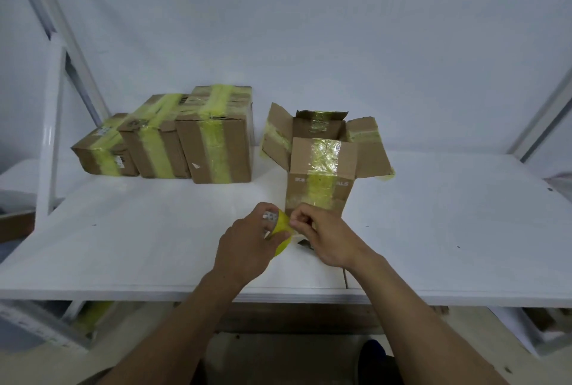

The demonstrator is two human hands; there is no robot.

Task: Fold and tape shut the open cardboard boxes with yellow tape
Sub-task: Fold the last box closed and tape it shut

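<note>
An open cardboard box (318, 186) stands upright at the middle of the white table (154, 245), its four flaps spread and striped with old yellow tape. Just in front of it my left hand (247, 245) grips a roll of yellow tape (283, 230). My right hand (325, 237) pinches the tape's edge at the roll, fingers curled. Both hands are close together, a little in front of the box's near face.
Three taped-shut cardboard boxes (216, 137) stand in a row at the back left of the table. White metal frame posts (52, 124) rise at the left and right. A white wall lies behind. A small dark object (305, 244) lies on the table under my right hand.
</note>
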